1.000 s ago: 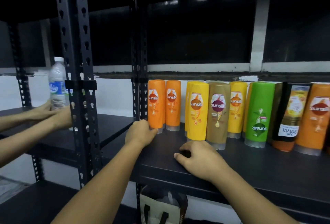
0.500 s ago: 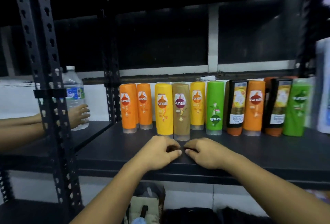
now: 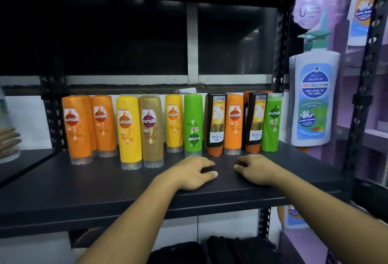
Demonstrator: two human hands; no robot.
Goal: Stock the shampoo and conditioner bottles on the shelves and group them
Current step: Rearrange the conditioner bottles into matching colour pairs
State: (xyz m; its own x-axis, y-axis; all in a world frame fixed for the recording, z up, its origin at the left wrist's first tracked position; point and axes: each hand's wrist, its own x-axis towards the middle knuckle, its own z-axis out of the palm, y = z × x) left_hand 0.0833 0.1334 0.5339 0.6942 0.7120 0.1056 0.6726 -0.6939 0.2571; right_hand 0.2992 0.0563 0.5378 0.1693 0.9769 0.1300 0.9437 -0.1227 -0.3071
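— Fingers (image 3: pixel 202 162) of the left hand (image 3: pixel 190 172): loosely curled, tips down on the shelf (image 3: pixel 84 184), gripping nothing. Right hand (image 3: pixel 257 169) the same, near it.
— And the bottles?
— Row of bottles (image 3: pixel 130 131) upright along the back. Green bottle (image 3: pixel 193 125) stands just beyond the left fingers, black bottle (image 3: pixel 256 120) just beyond the right. Gap at each, no contact. Dark patch under the left palm, probably shadow; too dim to say.
— Far right?
— White pump bottle (image 3: pixel 313 99), right of the row.
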